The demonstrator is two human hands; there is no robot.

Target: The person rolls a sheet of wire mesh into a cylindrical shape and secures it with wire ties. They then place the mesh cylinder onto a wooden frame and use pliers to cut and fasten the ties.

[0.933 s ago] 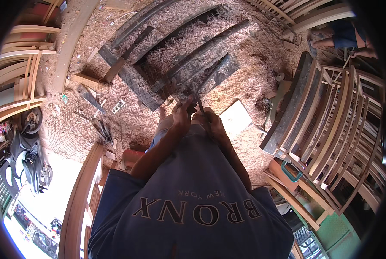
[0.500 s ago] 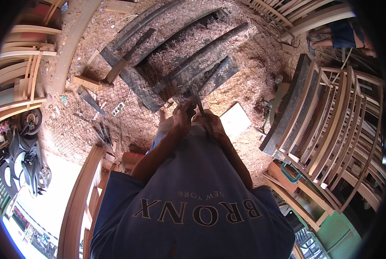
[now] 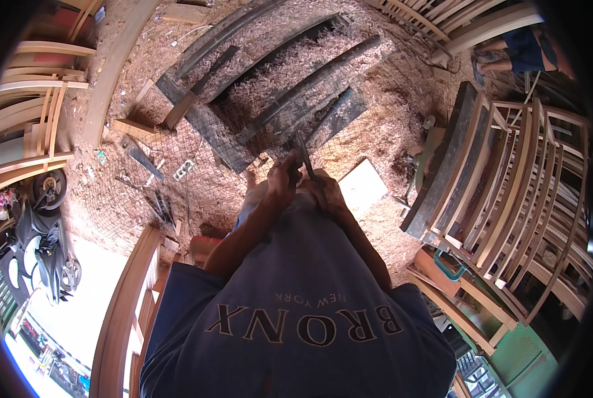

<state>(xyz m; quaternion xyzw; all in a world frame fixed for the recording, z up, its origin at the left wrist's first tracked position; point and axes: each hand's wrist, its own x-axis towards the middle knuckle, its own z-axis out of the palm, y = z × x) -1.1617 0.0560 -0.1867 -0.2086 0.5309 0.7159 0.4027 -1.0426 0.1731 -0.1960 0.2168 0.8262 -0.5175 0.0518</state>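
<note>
Close in front of my shirt, both hands meet around a dark, narrow, flat bar [image 3: 304, 151] that points away from me. The near end of the bar is wrapped by the closed fingers of my right hand [image 3: 327, 190]. My left hand [image 3: 284, 178] is curled at the bar's left side, its fingertips close against it. Whatever lies within the left fingers is too small and dark to name. Just beyond the hands, a low dark slatted wooden frame [image 3: 309, 86] lies on the floor, strewn with wood shavings.
A pale square board [image 3: 363, 188] lies right of my hands. Stacked wooden frames [image 3: 509, 192] stand at the right, curved wooden pieces [image 3: 41, 99] at the left. A power socket strip [image 3: 183, 170] rests on the shavings. Another person's legs [image 3: 502, 56] show at far right.
My left hand has shifted very slightly along the bar. The right hand keeps its grip, and the whole view has moved only a little.
</note>
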